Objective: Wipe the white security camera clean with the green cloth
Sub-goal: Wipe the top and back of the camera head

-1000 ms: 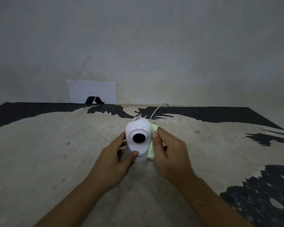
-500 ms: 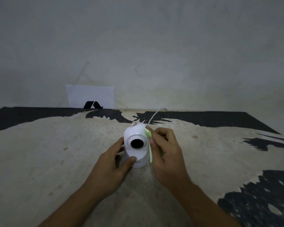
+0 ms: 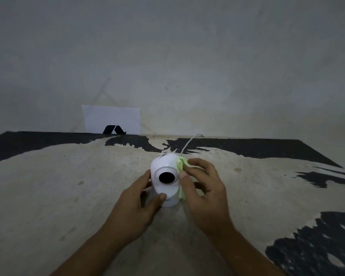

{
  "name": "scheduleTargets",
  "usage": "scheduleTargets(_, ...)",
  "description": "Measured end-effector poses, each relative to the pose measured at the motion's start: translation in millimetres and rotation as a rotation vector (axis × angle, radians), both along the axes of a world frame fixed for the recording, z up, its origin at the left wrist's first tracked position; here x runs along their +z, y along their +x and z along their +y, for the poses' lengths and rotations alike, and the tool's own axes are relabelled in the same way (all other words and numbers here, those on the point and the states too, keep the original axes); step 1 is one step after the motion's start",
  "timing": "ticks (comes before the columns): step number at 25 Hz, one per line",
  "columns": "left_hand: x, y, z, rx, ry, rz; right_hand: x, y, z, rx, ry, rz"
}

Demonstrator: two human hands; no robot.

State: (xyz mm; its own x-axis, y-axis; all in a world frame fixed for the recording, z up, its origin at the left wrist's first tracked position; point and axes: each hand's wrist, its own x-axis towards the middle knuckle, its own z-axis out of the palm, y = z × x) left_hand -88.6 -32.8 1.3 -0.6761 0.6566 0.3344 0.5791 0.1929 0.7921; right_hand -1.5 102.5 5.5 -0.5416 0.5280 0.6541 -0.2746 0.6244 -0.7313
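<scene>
The white security camera (image 3: 166, 172) stands upright on the worn table (image 3: 68, 186), its round black lens facing me. My left hand (image 3: 135, 208) grips its base from the left, thumb across the front. My right hand (image 3: 203, 188) presses the green cloth (image 3: 181, 163) against the camera's right side, near the top of the head. Only a strip of cloth shows above and below my fingers; the remainder is hidden behind the hand.
A white cable (image 3: 189, 143) runs from behind the camera to the table's back edge. A white card with a black logo (image 3: 112, 120) leans against the grey wall at the back left. The tabletop is beige with black patches.
My right hand has slid the cloth up the camera's right side toward the top of its head. The left hand keeps its hold on the base.
</scene>
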Motion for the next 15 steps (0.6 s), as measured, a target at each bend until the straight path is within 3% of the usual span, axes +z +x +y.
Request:
scheduleTargets(4, -1.5, -1.7, 0.4, -0.006, 0.008, 0.020, 4.5, -0.3, -1.5, -0.052, -0.022, 0.028)
scheduleTargets(8, 0.0, -0.2, 0.8, -0.013, 0.000, 0.004, 1.9, 0.1, 0.0, -0.076, 0.176, 0.053)
scheduleTargets(12, 0.4, -0.5, 0.6, -0.031, 0.002, 0.012, -3.1, -3.8, 0.9, -0.117, 0.135, 0.050)
scheduleTargets(15, -0.2, 0.1, 1.8, -0.021, -0.002, 0.012, -3.0, -1.0, 2.6, -0.113, 0.390, 0.025)
